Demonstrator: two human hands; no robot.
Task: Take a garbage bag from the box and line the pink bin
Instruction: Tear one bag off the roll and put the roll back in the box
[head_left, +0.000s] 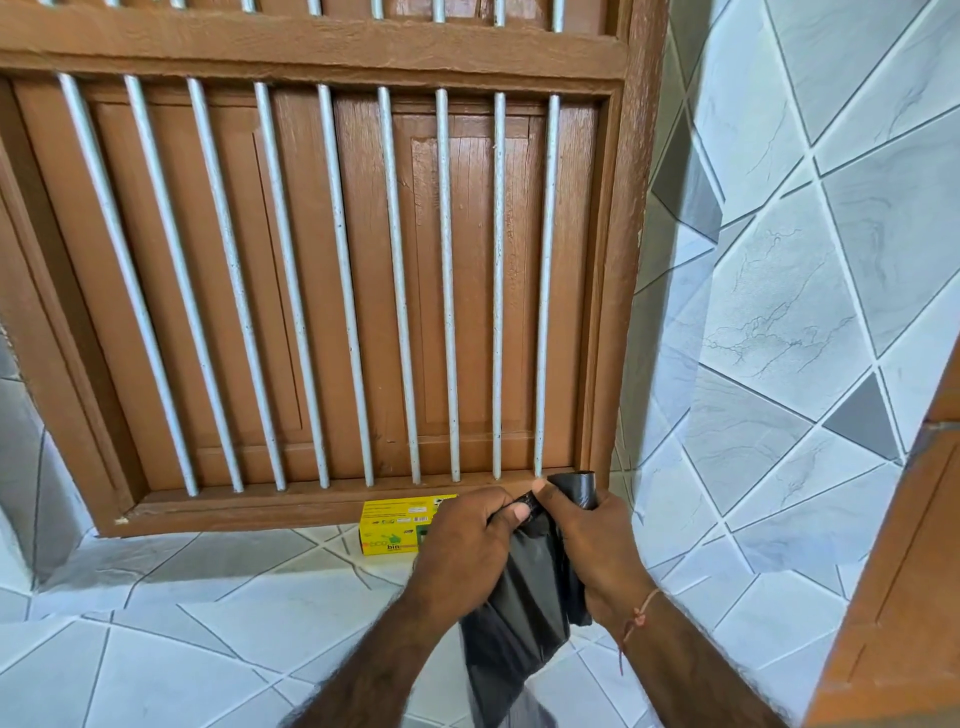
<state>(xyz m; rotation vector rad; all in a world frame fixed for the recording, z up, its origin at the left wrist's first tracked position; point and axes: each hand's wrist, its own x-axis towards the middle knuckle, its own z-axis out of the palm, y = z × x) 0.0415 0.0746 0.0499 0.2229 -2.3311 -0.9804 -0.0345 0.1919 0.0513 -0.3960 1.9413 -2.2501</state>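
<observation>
While both hands grip garbage bag (524, 587), box (389, 530) half-hidden.

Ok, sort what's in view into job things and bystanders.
Job: black garbage bag hanging down, roll of bags, yellow box, left hand, right hand. The pink bin is not in view.
Bystanders: wooden window, metal bars, tiled ledge, tiled wall.

One head-worn wide-angle camera looked forward and down from close range, facing a brown barred window (322, 280) above a tiled ledge (182, 597), with tiled wall (805, 260) to the right and both forearms entering from the bottom edge.
</observation>
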